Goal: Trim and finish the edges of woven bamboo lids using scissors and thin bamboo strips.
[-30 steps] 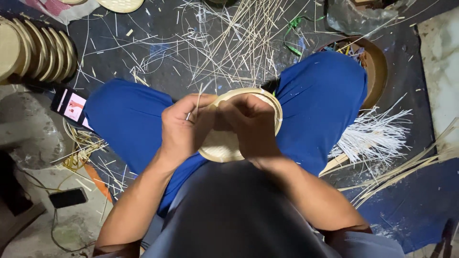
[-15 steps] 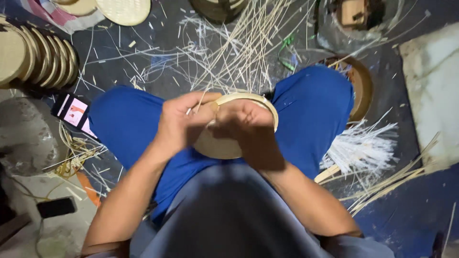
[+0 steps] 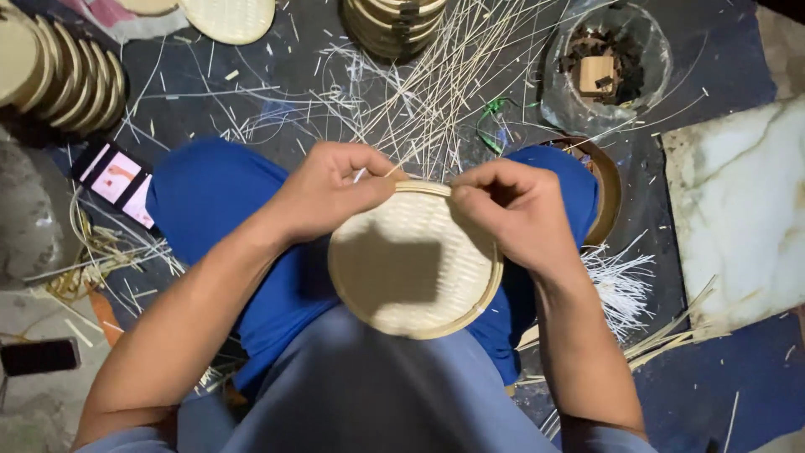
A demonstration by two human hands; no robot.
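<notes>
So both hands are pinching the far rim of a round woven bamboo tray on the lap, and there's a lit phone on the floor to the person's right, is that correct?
Not quite. In the head view the lit phone lies on the floor to the person's left, not the right. The rest holds: the left hand and right hand pinch the far rim of the round woven bamboo tray on the lap.

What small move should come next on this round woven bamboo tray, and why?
Probably push the thin strip further under the rim: the left hand pinches a pale sliver at the top edge of the round woven bamboo tray, and the right hand grips the rim beside it.
</notes>
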